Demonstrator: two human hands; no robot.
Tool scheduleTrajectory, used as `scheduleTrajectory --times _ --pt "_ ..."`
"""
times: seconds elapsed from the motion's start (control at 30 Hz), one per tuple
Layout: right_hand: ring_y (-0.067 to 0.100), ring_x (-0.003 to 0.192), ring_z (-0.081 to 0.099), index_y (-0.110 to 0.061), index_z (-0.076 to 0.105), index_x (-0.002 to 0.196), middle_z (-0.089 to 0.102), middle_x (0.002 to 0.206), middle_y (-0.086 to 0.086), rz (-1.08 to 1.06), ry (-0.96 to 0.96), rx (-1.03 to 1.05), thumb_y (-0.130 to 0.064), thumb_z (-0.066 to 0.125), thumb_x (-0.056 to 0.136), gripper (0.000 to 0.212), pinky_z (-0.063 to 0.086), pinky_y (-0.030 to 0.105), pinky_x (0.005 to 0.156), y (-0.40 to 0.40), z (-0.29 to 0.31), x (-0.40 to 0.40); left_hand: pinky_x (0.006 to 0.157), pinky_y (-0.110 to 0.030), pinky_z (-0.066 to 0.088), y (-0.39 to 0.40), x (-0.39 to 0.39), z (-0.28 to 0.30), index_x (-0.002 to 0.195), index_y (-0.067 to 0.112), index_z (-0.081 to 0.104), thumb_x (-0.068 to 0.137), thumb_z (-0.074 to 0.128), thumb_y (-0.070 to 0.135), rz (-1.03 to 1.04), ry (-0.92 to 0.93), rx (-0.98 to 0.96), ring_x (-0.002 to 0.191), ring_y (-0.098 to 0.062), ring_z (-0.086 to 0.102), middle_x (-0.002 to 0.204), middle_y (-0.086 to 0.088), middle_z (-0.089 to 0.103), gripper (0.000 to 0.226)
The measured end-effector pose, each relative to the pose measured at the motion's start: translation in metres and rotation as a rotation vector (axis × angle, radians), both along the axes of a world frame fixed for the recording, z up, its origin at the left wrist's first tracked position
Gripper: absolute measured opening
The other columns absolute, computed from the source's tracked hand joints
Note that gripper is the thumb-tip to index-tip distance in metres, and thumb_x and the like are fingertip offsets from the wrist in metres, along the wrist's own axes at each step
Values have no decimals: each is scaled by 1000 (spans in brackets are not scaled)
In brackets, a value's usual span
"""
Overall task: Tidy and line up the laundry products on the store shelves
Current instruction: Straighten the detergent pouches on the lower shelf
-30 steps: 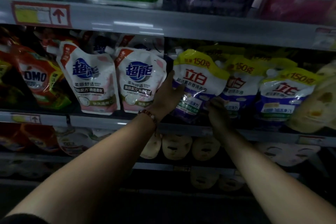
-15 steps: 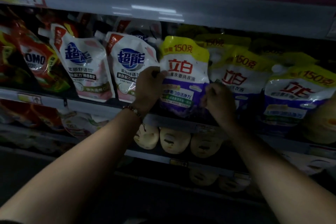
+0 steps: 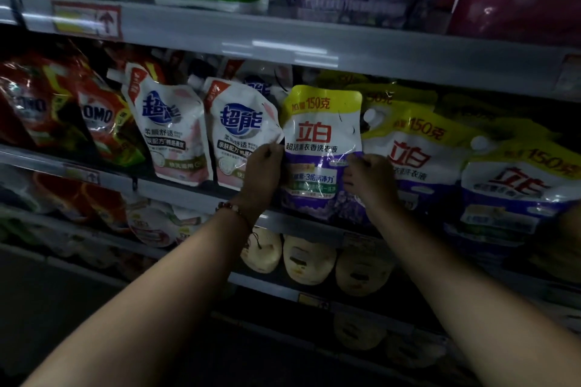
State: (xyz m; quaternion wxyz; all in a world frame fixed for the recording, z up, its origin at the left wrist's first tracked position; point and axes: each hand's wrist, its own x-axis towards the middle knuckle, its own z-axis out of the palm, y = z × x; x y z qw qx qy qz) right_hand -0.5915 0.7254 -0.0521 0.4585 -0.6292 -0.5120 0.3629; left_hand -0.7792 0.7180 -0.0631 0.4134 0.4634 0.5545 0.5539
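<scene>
A yellow-topped, white and purple detergent refill pouch [image 3: 320, 148] is standing upright at the front of the middle shelf [image 3: 308, 225], its face turned squarely outward and showing red characters with a purple lavender band along the base. The left hand [image 3: 264, 170] is gripping the pouch's left edge, fingers curled onto the film; a beaded bracelet [image 3: 232, 209] is sitting on that wrist. The right hand [image 3: 367, 179] is clasping the pouch's right edge at about the same height, fingers folded in against it. Just beside the pouch on the left, two white and pink pouches [image 3: 242, 138] with blue logos are leaning leftward, the nearer one touching the held pouch. To the right, two more yellow-topped pouches [image 3: 418, 151] of the same design are leaning at a slant. Red OMO pouches [image 3: 103, 122] are occupying the far left of the shelf. Lighting is poor; the lower shelves are showing pale packs, details unreadable.
</scene>
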Motion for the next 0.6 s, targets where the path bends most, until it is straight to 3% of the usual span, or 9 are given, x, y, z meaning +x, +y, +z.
scheduleTrajectory --times 0.1,0.2,0.3,0.4,0.47,0.53,0.6 --pt "31 81 69 -19 62 74 70 85 13 34 34 1 -56 56 67 38 57 57 74 -2 -1 -5 81 -47 55 -2 -7 8 106 26 64 105 42 14 -212 -62 -91 91 -37 63 103 -16 68 25" --pt "26 90 69 -20 67 97 71 95 6 54 64 -39 -58 60 63 51 58 52 80 -8 -7 -6 85 -50 56 5 -8 8 120 18 61 98 51 0 -391 57 -101 95 -41 66 112 -24 66 31" --pt "26 91 68 -16 66 102 71 96 7 68 64 -26 -46 63 77 38 56 54 82 -15 -12 -7 67 -38 55 14 -4 6 115 5 62 94 54 -2 -400 249 -168 75 -30 65 94 -26 66 23" --pt "37 90 67 -6 63 102 68 95 19 37 78 -42 -35 62 91 30 54 59 83 -20 -7 -6 53 -27 51 15 -6 0 115 -4 60 98 50 3 -382 304 -226 69 -29 64 95 -30 65 21" --pt "39 89 67 -8 61 93 66 91 21 48 72 -63 -32 58 96 25 56 56 82 -20 1 -6 44 -17 45 13 -5 2 116 1 60 101 50 7 -396 325 -261 57 -13 62 81 -14 64 19" --pt "33 91 67 -13 61 97 67 97 15 97 -123 -56 -44 61 87 33 56 46 81 -26 12 -8 44 -14 44 14 -2 4 117 -3 60 101 49 9 -404 387 -271 57 -9 58 76 -4 61 22" --pt "22 98 62 -13 54 121 64 112 8 157 -414 68 -37 66 85 45 51 33 81 -40 28 -15 61 -19 51 17 0 4 116 -5 61 100 49 10 -383 468 -247 74 -19 63 92 -11 65 25"
